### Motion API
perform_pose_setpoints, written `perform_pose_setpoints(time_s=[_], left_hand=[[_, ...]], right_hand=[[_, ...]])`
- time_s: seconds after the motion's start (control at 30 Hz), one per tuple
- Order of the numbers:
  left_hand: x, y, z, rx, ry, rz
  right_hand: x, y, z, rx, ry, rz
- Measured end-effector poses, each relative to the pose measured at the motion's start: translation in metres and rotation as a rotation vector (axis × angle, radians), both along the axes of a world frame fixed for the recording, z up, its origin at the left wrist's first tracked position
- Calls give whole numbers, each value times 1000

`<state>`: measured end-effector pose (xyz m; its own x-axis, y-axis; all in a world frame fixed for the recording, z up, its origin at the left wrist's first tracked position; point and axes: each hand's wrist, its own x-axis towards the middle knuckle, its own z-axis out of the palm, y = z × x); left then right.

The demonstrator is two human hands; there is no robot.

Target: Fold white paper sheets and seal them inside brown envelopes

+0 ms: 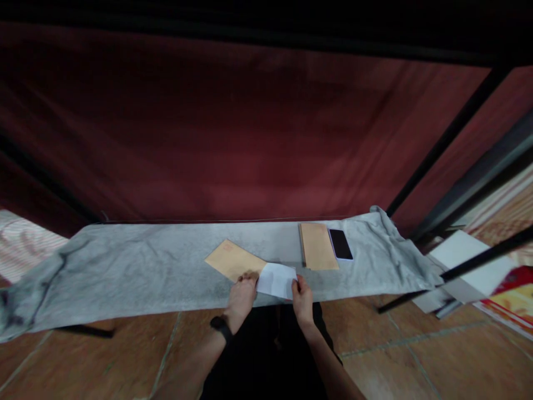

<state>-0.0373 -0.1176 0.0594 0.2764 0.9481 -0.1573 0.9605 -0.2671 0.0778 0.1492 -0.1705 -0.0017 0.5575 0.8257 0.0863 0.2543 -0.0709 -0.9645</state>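
Note:
A tan envelope (pixel 233 260) lies at a slant on the grey cloth, its right end meeting a folded sheet of white paper (pixel 277 280). My left hand (pixel 245 289) is closed at the near right edge of the envelope, where it joins the paper. Its wrist wears a dark band. On the other side, my right hand (pixel 302 295) pinches the right edge of the white paper between thumb and fingers. Whether the paper's left end sits inside the envelope or only against it, I cannot tell.
The grey cloth (pixel 137 266) covers a long narrow table. A stack of tan envelopes (pixel 320 247) lies right of the paper, beside a dark-screened phone (pixel 341 244). Behind hangs a dark red panel (pixel 250 139) with black frame bars. White boxes (pixel 466 261) stand at the right.

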Motion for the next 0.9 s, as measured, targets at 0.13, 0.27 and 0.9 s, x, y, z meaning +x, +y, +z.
perform_pose_setpoints(time_s=[0.13, 0.27, 0.9], left_hand=[[-1, 0, -1, 28, 7, 46], [1, -2, 0, 40, -2, 46], [-65, 50, -24, 177, 40, 175]], right_hand=[[-13, -1, 1, -58, 121, 15], [-24, -2, 2, -99, 141, 47], [-14, -6, 0, 15, -152, 79]])
